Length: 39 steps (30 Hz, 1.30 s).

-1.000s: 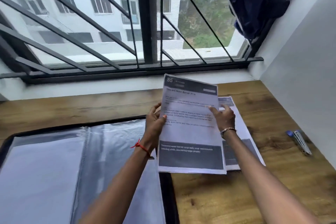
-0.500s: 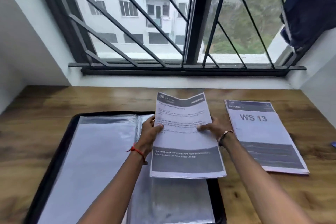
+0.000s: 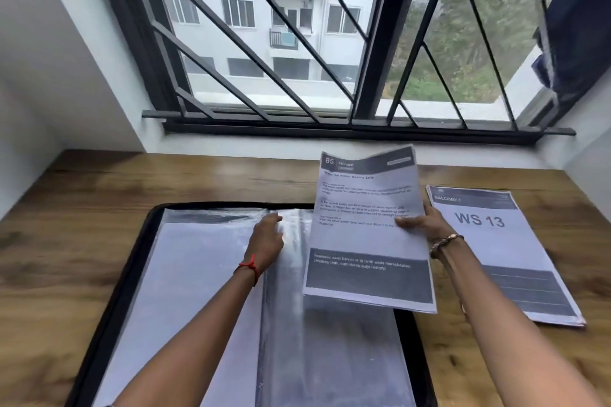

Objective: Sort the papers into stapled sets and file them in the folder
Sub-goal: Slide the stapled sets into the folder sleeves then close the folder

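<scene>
Right hand (image 3: 421, 225): grips the right edge of a white printed paper set with dark grey bands at top and bottom (image 3: 367, 235), thumb on the front face, fingers behind. The set is off the tabletop, tilted up towards the window and creased slightly down its middle. It hangs over the right-hand page of the folder.

Left hand (image 3: 267, 238): fingers loosely extended, tips resting on a clear plastic sleeve (image 3: 291, 274) near the folder's spine. It holds nothing that can be made out; motion blur hides whether it nips the sleeve edge.

Writing on the held set: "85" and "KITCHEN" in the top band. The body text and the white lines in the bottom band are too blurred to read with confidence.

A second white paper stack with a grey header (image 3: 496, 241) lies flat on the brown wood-grain tabletop (image 3: 82, 208), just right of the folder and behind the right forearm. It reads "BALCONY" in the header and "WS 13" in large letters.

The black-edged display folder (image 3: 115, 307) lies open flat on the tabletop. Its left page shows white sheets inside a glossy sleeve (image 3: 191, 274); the right page is shiny grey plastic, contents unclear.

Red thread (image 3: 248, 266) on the left wrist, beaded bracelet (image 3: 446, 239) on the right.
</scene>
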Tool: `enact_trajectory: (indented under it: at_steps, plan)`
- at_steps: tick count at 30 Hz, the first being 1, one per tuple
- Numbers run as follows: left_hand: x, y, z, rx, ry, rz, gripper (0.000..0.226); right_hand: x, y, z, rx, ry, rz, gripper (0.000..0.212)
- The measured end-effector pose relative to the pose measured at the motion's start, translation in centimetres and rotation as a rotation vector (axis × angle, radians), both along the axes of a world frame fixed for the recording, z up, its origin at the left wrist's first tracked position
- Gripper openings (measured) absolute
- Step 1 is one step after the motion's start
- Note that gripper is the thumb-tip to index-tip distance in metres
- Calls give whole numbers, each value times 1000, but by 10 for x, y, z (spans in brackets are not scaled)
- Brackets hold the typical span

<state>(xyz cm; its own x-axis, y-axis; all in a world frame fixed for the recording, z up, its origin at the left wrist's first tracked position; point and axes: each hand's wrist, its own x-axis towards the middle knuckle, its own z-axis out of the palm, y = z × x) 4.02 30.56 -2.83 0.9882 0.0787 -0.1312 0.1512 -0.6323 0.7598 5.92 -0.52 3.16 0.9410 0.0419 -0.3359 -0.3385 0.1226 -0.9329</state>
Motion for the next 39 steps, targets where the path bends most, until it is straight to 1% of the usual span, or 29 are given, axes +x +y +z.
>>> enact_trajectory:
  at_steps: [2, 4, 5, 8, 9, 11, 14, 15, 19, 21, 23, 26, 28, 31, 33, 36, 39]
  plan:
    - [6, 1, -4, 58, -15, -47, 37, 5, -1, 0, 17, -17, -14, 51]
    - [11, 0, -5, 96, -29, -88, 39, 11, -2, -2, 42, -28, -41, 49]
    - [13, -1, -6, 117, -32, -104, 41, 13, -2, -2, 55, -27, -50, 53]
    - [19, -2, -10, 198, -57, -148, 41, 22, -2, -8, 49, -37, -55, 87]
    - [20, -2, -12, 230, -75, -155, 39, 26, -3, -11, 42, -35, -52, 89]
    - [23, -3, -13, 286, -117, -146, 32, 32, -3, -14, 31, -31, -53, 86]
    - [28, -4, -14, 308, -179, -97, 18, 42, -1, -16, 8, -42, -59, 109]
    - [28, -3, -15, 303, -196, -81, 16, 44, 0, -16, 14, -44, -54, 111]
    - [29, 1, -20, 271, -200, -23, 19, 52, 6, -17, 53, -36, -24, 111]
    - [32, 0, -20, 236, -209, -25, 14, 57, 9, -14, 79, -41, -26, 107]
    - [36, -1, -18, 205, -208, -16, 12, 63, 13, -7, 104, -60, -33, 98]
    - [37, -1, -13, 158, -173, -17, 13, 74, 23, 5, 142, -129, -22, 79]
    - [38, -1, -11, 141, -150, -32, 14, 84, 30, 15, 144, -174, -21, 77]
    - [38, 1, -13, 145, -121, -73, 18, 106, 35, 29, 92, -237, -49, 66]
    - [37, 4, -15, 113, -121, -76, 13, 122, 40, 40, 23, -296, -65, 65]
    - [36, 5, -15, 57, -176, -62, 11, 143, 52, 54, -93, -376, -31, 52]
    - [34, 6, -17, 26, -255, -67, 10, 154, 66, 59, -185, -396, 58, 53]
